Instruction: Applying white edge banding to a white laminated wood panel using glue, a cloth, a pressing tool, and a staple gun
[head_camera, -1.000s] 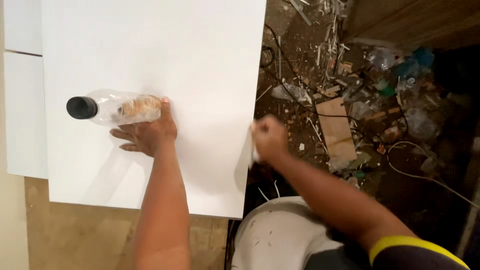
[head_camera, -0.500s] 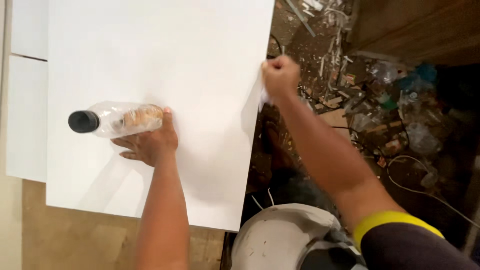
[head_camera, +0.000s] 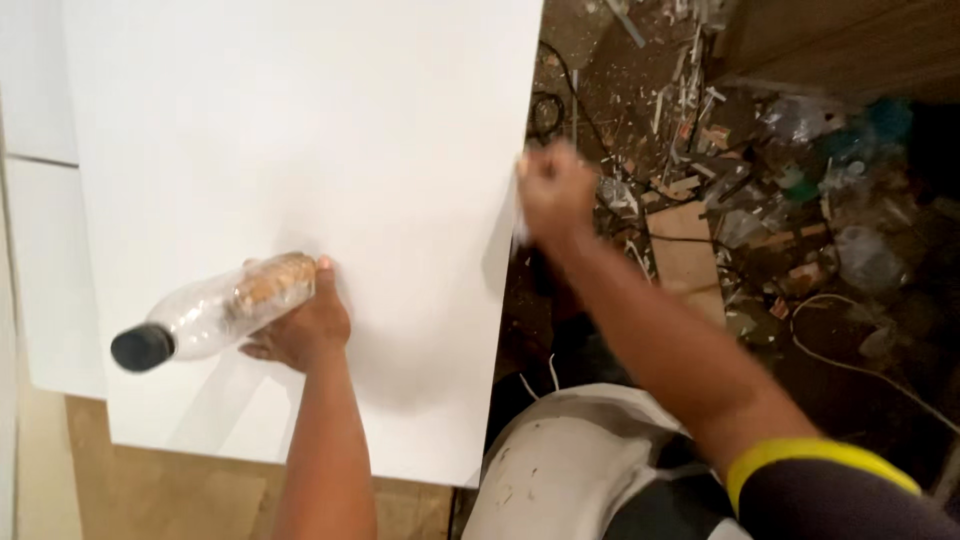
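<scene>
My left hand (head_camera: 305, 325) grips a clear plastic bottle (head_camera: 215, 310) with a black cap and some brownish stuff inside. The bottle lies tilted on a large white board (head_camera: 300, 130), cap pointing to the lower left. My right hand (head_camera: 553, 190) is closed on a small whitish rag or pad (head_camera: 520, 228) pressed against the board's right edge. The rag is mostly hidden by the fist and blurred.
A second white panel (head_camera: 40, 270) lies under the board at the left, on a wooden surface (head_camera: 180, 495). To the right the floor is littered with debris, wood scraps (head_camera: 685, 255) and cables (head_camera: 850, 365). A white bucket-like object (head_camera: 570, 470) sits below me.
My right hand has slid along the board's right edge, away from me. The bottle in my left hand has tilted, its cap dropping toward the lower left.
</scene>
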